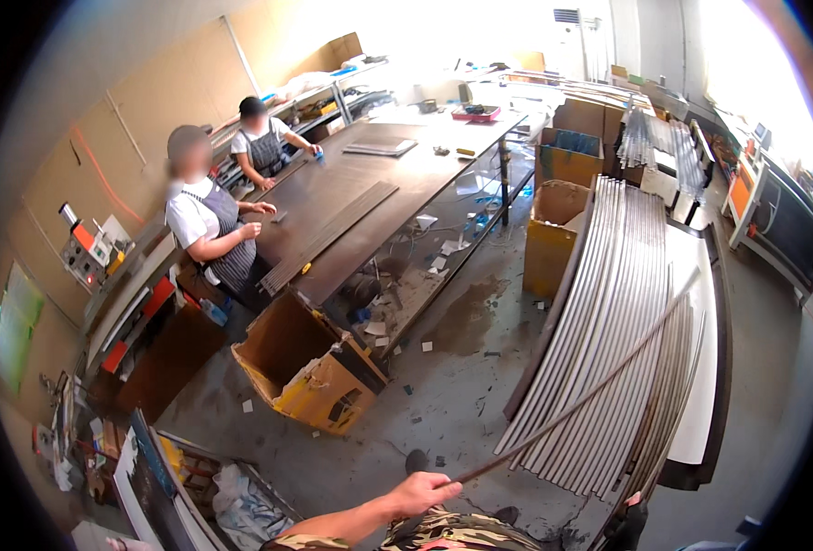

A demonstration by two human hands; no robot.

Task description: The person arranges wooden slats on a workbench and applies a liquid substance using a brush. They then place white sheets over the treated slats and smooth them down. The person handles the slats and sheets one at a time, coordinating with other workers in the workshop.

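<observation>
My left hand (419,496) comes in from the lower edge, its fingers closed round the near end of a long thin metal rod (567,401). The rod slants away to the right, across a wide row of silvery metal tubes (590,340) lying side by side on a stand. By the near right end of that row is my right hand (625,525), which looks dark, as if gloved, with a pale fingertip showing. Its other fingers are too dark and cut off to read.
Two people in striped aprons work at a large brown table (361,248) with flat strips on it. A torn cardboard box (324,390) stands at its near end; another box (549,239) stands beside the tubes. Scraps litter the grey floor. A dark-panelled machine (774,216) is far right.
</observation>
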